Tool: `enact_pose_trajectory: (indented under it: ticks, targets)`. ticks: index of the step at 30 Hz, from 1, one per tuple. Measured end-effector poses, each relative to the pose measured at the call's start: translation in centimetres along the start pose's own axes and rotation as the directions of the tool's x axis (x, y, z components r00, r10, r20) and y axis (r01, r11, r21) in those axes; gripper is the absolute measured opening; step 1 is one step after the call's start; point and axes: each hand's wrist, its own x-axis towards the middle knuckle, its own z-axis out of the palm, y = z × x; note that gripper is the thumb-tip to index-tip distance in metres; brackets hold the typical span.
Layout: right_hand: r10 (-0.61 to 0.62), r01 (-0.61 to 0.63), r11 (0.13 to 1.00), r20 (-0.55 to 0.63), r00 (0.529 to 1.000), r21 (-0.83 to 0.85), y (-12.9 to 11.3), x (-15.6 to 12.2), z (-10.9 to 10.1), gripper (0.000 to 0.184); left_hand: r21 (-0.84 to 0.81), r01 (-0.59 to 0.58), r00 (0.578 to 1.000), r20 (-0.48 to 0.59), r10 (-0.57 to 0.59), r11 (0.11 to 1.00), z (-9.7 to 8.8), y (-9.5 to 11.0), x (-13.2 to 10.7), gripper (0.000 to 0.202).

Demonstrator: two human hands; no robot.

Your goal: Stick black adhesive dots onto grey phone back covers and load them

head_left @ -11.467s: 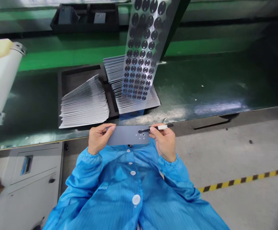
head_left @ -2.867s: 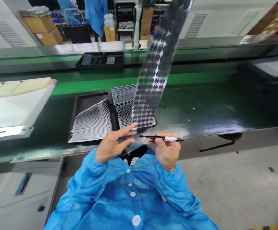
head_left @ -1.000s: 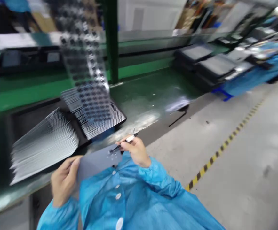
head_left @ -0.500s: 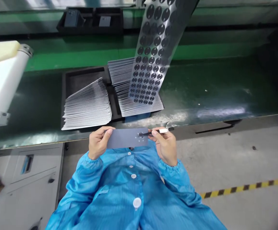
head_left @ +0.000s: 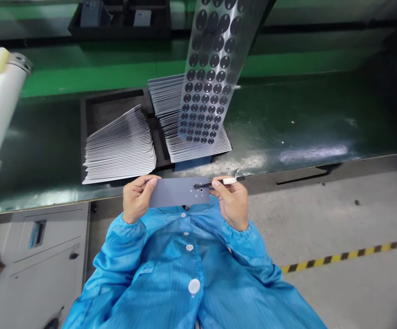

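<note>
My left hand (head_left: 137,197) pinches the left end of a flat grey panel (head_left: 171,192), thumb on top. Several small holes show near the panel's right end. My right hand (head_left: 232,201) grips a thin black tool with a white band (head_left: 228,181), held between thumb and fingers beside that end. Its dark tip reaches over the panel at the holes; whether a small part sits under it I cannot make out. Beyond the hands, a sheet of round black stickers (head_left: 205,98) hangs over a stack of similar panels (head_left: 198,148). Another fanned stack (head_left: 121,153) lies to its left.
Both stacks lie in a black divided tray (head_left: 112,98) on the dark green bench (head_left: 287,109). A second black tray (head_left: 119,32) stands further back. A white roller frame (head_left: 2,105) is at the left. Below the bench are a grey cabinet (head_left: 47,269) and striped floor tape (head_left: 349,256).
The whole view has shifted slightly, so the bench, trays and hands appear a little further left and up. Both hands keep their hold, and the tool's tip stays by the holes.
</note>
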Motion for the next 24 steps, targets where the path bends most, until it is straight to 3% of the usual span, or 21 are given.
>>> enact_pose_trajectory:
  ticks: [24]
  targets:
    - [-0.008,0.008,0.998,0.003,1.0,-0.06,0.38,0.22,-0.27,0.026,0.032,-0.022,1.0,-0.002,0.022,0.999,-0.03,0.19,0.14,0.03]
